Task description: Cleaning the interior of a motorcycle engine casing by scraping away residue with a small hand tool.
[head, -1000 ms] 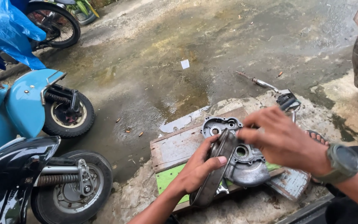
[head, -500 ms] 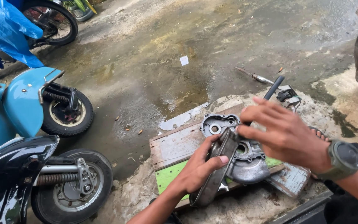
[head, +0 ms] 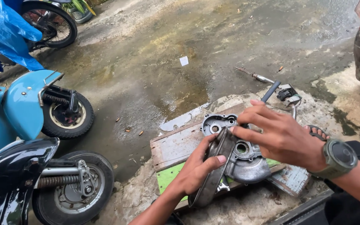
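Head view: I see my left hand (head: 198, 166) gripping the metal cover (head: 230, 160) at lower middle so it stays put on the board (head: 171, 148), while my right hand (head: 282, 135) holds a tool (head: 269, 92) over it.

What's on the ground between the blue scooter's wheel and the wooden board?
Wet concrete with a few small brownish scraps, seen in the head view.

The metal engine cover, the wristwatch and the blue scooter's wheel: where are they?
Metal engine cover (head: 246, 166), head view, on its rounded lower body.
Wristwatch (head: 339, 155), head view, on its round face.
Blue scooter's wheel (head: 65, 114), head view, on the hub.
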